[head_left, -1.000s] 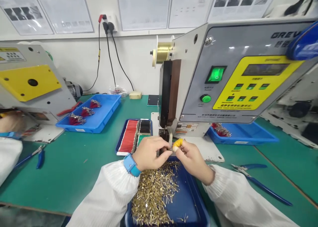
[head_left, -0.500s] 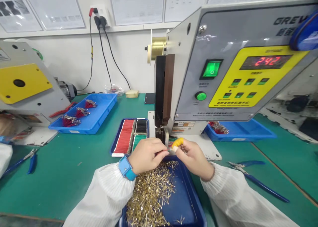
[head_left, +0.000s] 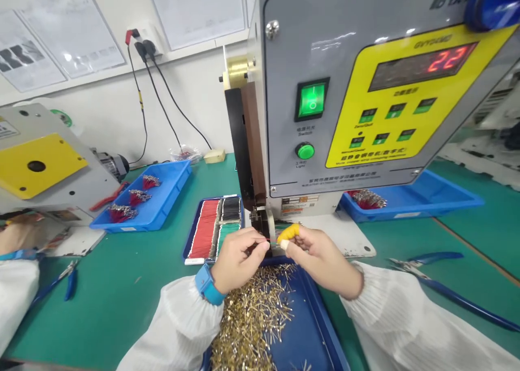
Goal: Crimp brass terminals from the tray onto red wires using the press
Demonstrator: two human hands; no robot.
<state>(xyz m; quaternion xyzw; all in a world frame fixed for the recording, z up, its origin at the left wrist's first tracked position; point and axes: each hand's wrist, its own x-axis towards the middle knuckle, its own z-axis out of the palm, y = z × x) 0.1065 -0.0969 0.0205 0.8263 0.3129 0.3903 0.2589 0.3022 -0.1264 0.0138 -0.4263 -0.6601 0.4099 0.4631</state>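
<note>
In the head view my left hand (head_left: 239, 258), with a blue band at the wrist, pinches a thin wire whose reddish end barely shows at the fingertips. My right hand (head_left: 320, 257) is closed too, with a yellow cover on one finger and a pale one on the thumb; what sits in its pinch is too small to make out. Both hands meet just in front of the working head (head_left: 260, 219) of the crimping machine (head_left: 284, 165). Below them a dark blue tray (head_left: 303, 327) holds a heap of small brass-coloured pins (head_left: 249, 327).
A tray of red, black and green wires (head_left: 205, 227) lies left of the machine. Blue bins (head_left: 162, 197) with red-wired bundles stand at left and right. Cutting pliers (head_left: 434, 279) rest at right, another pair (head_left: 65, 281) at left, near another person's sleeve (head_left: 16, 295).
My view has shifted closer to the machine and tilted. The fingertips of both hands stand slightly further apart. The machine's red display reads 22 instead of 242.
</note>
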